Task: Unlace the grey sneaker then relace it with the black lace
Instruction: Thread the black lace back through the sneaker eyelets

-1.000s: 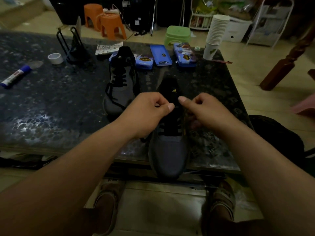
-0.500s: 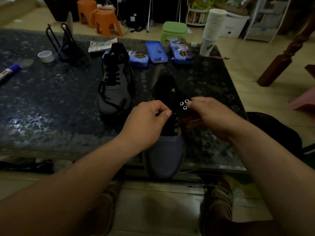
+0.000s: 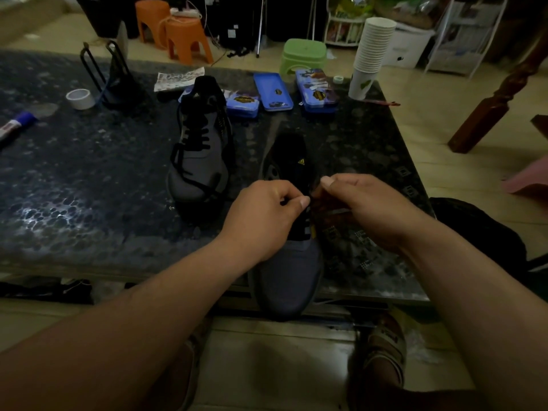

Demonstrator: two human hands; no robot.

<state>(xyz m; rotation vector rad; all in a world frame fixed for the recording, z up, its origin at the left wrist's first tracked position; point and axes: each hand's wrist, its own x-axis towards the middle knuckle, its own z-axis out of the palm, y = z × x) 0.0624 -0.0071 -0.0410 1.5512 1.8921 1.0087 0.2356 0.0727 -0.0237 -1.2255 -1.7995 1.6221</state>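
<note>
A yellow three-stripe Adidas logo [image 3: 301, 161] stands on the black tongue of the near grey sneaker [image 3: 289, 271]. A fainter one [image 3: 195, 94] marks the far sneaker [image 3: 201, 161]. Emblems on the blue tins [image 3: 272, 90] are unreadable.

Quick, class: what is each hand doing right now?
Left hand: pinching the black lace.
Right hand: pinching the grey sneaker at its eyelet edge.

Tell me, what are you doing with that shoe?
A person is working on the laces of the near grey sneaker, which lies at the table's front edge with its toe poking over. The left hand and right hand both pinch the black lace over its middle. A second grey sneaker, loosely laced, sits further back on the left.
</note>
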